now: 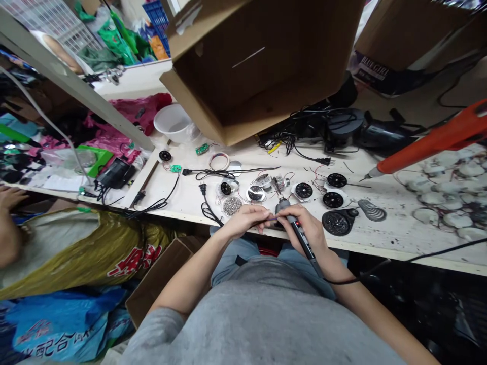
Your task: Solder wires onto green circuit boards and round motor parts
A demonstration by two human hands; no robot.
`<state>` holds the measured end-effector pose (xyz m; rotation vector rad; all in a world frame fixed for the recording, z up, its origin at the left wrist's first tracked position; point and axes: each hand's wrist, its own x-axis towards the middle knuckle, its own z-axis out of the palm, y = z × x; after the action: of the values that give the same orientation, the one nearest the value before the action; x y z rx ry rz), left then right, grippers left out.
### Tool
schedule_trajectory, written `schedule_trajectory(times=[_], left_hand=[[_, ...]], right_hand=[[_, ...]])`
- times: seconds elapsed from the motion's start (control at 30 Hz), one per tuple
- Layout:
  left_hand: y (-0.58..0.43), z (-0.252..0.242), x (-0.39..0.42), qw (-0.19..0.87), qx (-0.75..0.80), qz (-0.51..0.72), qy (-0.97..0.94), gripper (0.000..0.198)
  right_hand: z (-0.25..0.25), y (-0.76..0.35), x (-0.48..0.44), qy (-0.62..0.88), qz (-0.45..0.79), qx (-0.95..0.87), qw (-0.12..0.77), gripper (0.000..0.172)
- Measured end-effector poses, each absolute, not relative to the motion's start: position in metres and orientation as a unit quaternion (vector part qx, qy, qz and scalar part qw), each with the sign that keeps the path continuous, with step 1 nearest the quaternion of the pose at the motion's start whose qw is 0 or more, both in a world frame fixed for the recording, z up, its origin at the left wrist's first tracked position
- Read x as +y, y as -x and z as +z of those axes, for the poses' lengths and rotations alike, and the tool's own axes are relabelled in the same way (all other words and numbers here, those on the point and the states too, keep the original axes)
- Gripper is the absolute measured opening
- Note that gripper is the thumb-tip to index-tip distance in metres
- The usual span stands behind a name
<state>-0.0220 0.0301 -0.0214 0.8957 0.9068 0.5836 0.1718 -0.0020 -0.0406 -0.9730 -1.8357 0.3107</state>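
My right hand is wrapped round a grey corded pen-shaped tool with a metal tip and a red button; its tip points away from me, over small motor parts. The fingertips of my left hand are pinched together close to my right fingertips. Something thin and dark seems to lie between them, too small to name. Just beyond my hands are a dish of small metal pieces, a round part with a shiny disc and a black slotted disc on a white housing.
An open cardboard box stands over the bench's back. An orange-red power screwdriver hangs at right above several white wired housings. Power cords, a black round cover and a white bowl lie around. Another person's arm shows at left.
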Motion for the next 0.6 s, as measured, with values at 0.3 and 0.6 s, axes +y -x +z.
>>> schedule_trajectory(times=[0.3,0.6], left_hand=[[0.025,-0.012,0.026,0.7,0.436,0.293,-0.484,0.05],[0.022,-0.015,0.016,0.686,0.45,0.298,-0.487,0.044]], right_hand=[[-0.046,-0.174,-0.009,0.468,0.162,-0.706,0.506,0.013],[-0.045,-0.168,-0.012,0.461,0.181,-0.707,0.505,0.015]])
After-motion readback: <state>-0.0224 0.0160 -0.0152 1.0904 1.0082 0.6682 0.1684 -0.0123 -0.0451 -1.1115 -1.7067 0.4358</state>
